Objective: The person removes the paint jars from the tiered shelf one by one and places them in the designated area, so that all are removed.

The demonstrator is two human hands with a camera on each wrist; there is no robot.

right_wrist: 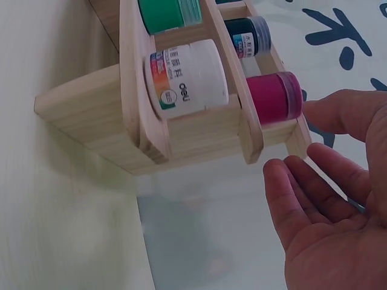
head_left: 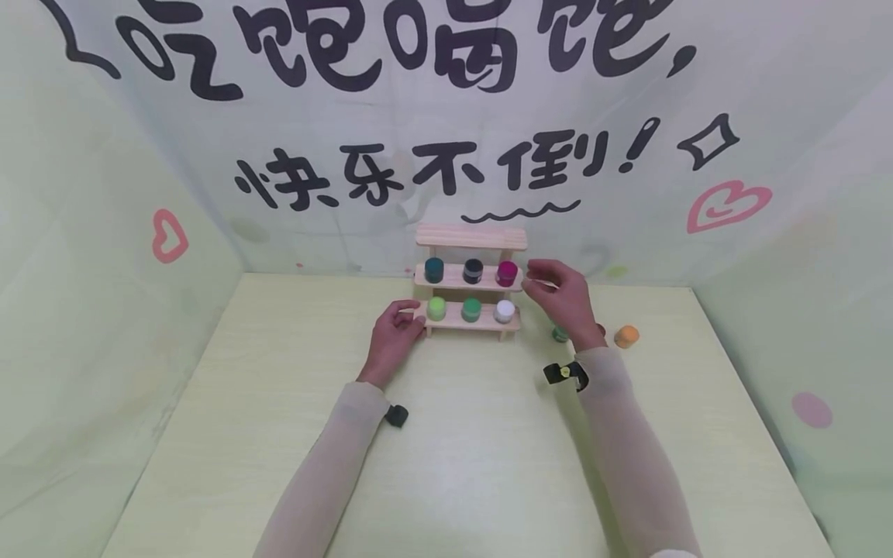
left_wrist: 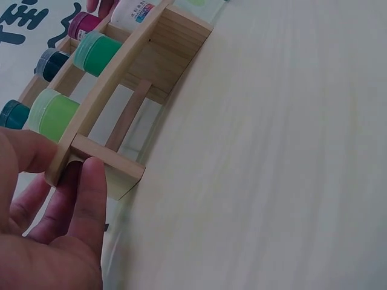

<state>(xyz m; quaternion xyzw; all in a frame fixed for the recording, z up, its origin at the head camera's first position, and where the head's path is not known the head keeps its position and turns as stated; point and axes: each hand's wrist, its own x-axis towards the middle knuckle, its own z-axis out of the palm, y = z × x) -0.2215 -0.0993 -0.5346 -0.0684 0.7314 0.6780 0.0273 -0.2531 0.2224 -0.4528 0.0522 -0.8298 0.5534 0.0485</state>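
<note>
A small three-tier wooden rack (head_left: 470, 235) stands near the back wall. My left hand (head_left: 392, 341) pinches the left end of its lowest shelf, thumb and fingers around the board (left_wrist: 100, 112). On that shelf sit a light green paint jar (head_left: 436, 308), a green jar (head_left: 471, 310) and a white jar (right_wrist: 187, 78). The middle shelf carries a teal jar (head_left: 434, 270), a dark jar (head_left: 473, 270) and a magenta jar (right_wrist: 275, 98). Beside the magenta jar is my right hand (head_left: 567, 298), fingers parted and around nothing; one fingertip is very near the lid, contact unclear.
On the table (head_left: 446, 465), right of the rack, stand an orange jar (head_left: 627, 336) and a dark green jar (head_left: 560, 334). A dark red jar (head_left: 601, 331) is partly hidden by my right wrist. A printed cloth wall (head_left: 335, 240) rises close behind the rack.
</note>
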